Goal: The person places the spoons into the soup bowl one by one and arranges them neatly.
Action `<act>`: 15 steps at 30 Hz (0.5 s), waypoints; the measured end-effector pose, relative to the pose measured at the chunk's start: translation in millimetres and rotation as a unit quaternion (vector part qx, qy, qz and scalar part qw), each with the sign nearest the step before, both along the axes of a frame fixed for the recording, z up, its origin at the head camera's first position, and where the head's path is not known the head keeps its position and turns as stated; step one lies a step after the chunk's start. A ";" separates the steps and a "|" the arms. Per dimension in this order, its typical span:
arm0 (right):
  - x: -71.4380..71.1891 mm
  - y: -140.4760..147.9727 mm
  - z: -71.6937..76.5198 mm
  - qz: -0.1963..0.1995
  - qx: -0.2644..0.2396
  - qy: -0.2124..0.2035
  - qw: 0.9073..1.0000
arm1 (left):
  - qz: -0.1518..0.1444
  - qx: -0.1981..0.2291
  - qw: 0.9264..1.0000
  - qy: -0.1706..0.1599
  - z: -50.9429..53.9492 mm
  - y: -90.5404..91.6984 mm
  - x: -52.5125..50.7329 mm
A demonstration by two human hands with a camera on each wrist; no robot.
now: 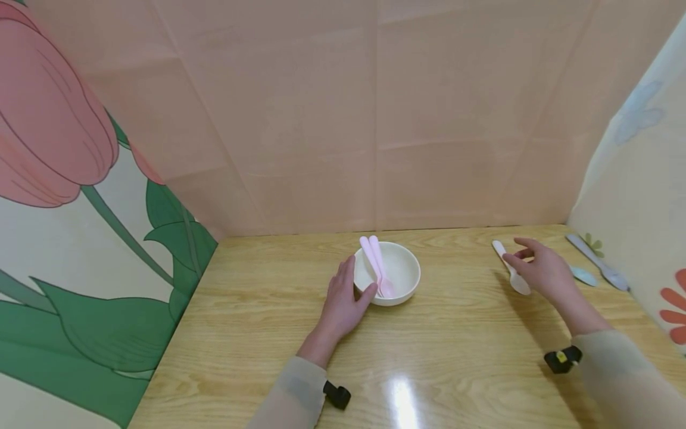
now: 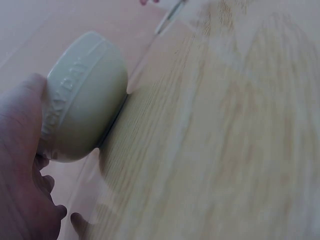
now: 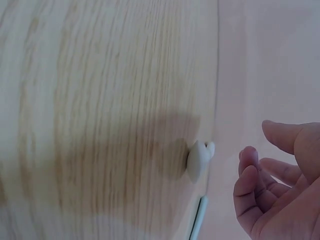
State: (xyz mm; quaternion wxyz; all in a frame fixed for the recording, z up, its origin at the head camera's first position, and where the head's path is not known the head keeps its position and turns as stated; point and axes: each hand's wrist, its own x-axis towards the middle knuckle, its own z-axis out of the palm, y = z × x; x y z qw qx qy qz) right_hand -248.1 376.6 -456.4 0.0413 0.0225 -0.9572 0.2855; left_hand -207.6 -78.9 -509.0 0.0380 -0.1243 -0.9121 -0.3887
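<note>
Right hand (image 1: pixel 548 273), thumb and fingers apart, hovers above the white spoon (image 1: pixel 520 284); left hand (image 1: pixel 342 300) grips the bowl (image 1: pixel 408 280).

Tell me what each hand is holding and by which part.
The left hand holds the white bowl by its outer side, near the rim. The right hand holds nothing; it hovers near the white spoon.
</note>
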 end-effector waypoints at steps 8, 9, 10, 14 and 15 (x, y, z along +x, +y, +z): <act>-11.2 11.5 -9.3 -0.004 -0.005 -0.035 0.999 | 0.000 0.004 1.000 0.004 0.5 -0.2 -0.3; -12.2 12.5 -10.0 -0.005 -0.006 -0.040 0.999 | -0.001 0.005 1.000 0.005 0.0 -0.3 -0.6; -13.1 13.5 -10.7 -0.004 -0.006 -0.045 0.999 | -0.001 0.005 1.000 0.007 -0.5 -0.3 -0.9; -14.3 15.4 -12.6 0.004 -0.008 -0.060 0.998 | -0.002 0.004 1.000 0.013 -1.7 -0.2 -1.5; -14.5 15.7 -13.0 0.006 -0.007 -0.064 0.998 | -0.002 0.003 1.000 0.013 -1.7 -0.1 -1.6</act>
